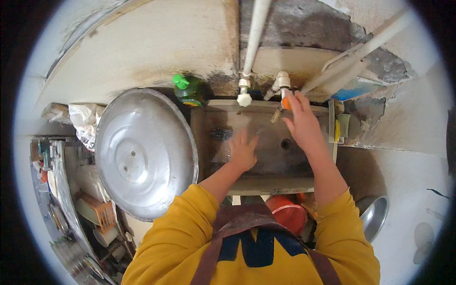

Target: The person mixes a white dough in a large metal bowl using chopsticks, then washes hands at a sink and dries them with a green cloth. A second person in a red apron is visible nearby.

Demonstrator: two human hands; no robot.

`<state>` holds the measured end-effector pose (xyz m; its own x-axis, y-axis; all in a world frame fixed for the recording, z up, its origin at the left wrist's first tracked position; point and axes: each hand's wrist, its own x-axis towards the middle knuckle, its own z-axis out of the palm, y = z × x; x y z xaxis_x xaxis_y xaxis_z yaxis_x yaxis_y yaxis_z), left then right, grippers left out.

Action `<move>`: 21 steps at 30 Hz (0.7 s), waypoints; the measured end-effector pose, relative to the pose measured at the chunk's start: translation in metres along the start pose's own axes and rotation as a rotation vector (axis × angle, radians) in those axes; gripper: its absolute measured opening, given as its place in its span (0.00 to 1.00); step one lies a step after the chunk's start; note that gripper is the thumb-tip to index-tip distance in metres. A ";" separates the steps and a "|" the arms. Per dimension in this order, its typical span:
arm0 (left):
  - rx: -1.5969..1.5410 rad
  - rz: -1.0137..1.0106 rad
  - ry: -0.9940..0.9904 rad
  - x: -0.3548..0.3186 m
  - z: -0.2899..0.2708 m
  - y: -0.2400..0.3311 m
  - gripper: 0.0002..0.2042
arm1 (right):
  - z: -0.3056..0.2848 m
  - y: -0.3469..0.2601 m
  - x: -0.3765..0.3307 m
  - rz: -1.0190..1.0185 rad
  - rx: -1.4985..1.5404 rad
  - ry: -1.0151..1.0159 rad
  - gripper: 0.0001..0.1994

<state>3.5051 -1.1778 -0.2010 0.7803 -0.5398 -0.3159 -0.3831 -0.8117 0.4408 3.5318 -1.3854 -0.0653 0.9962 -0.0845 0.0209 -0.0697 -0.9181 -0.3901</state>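
Over the stone sink, my left hand hangs open above the basin floor, fingers spread and slightly blurred, holding nothing. My right hand reaches to the back wall, its fingers on the orange tap handle and its thumb lower down. The tap's spout points down into the basin, left of a dark round drain hole. Whether water is running from it is hard to make out. A second, white tap sits on a vertical pipe further left.
A large round metal lid leans left of the sink, beside a green pump bottle. A caddy with something yellow stands at the right rim. Below are a red bucket and a metal basin. Shelves with dishes line the far left.
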 end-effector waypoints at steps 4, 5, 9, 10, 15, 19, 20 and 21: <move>-0.076 0.186 0.086 -0.033 -0.007 -0.010 0.30 | -0.004 -0.021 0.029 0.053 -0.181 -0.156 0.22; -0.101 0.200 0.109 -0.042 -0.011 -0.009 0.28 | -0.003 -0.022 0.030 -0.008 -0.143 -0.034 0.19; -0.157 0.233 0.062 -0.081 -0.038 -0.002 0.25 | 0.011 -0.018 0.030 0.228 -0.050 0.004 0.19; -0.201 0.237 -0.015 -0.090 -0.046 -0.002 0.26 | 0.017 -0.017 0.030 0.197 -0.132 0.038 0.18; -0.211 0.290 -0.038 -0.121 -0.073 -0.005 0.25 | 0.035 -0.008 0.041 0.239 -0.083 0.168 0.20; -0.148 0.447 -0.009 -0.120 -0.080 -0.013 0.17 | 0.042 0.009 0.055 0.262 -0.266 0.083 0.24; -0.100 0.516 0.027 -0.120 -0.081 -0.015 0.14 | 0.045 0.010 0.058 0.249 -0.290 0.064 0.23; -0.131 0.541 0.054 -0.122 -0.085 -0.016 0.13 | 0.045 0.011 0.060 0.318 -0.315 0.023 0.23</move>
<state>3.4579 -1.0797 -0.0986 0.5151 -0.8567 0.0261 -0.6741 -0.3860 0.6298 3.5934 -1.3836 -0.1098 0.9216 -0.3869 -0.0326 -0.3882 -0.9180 -0.0809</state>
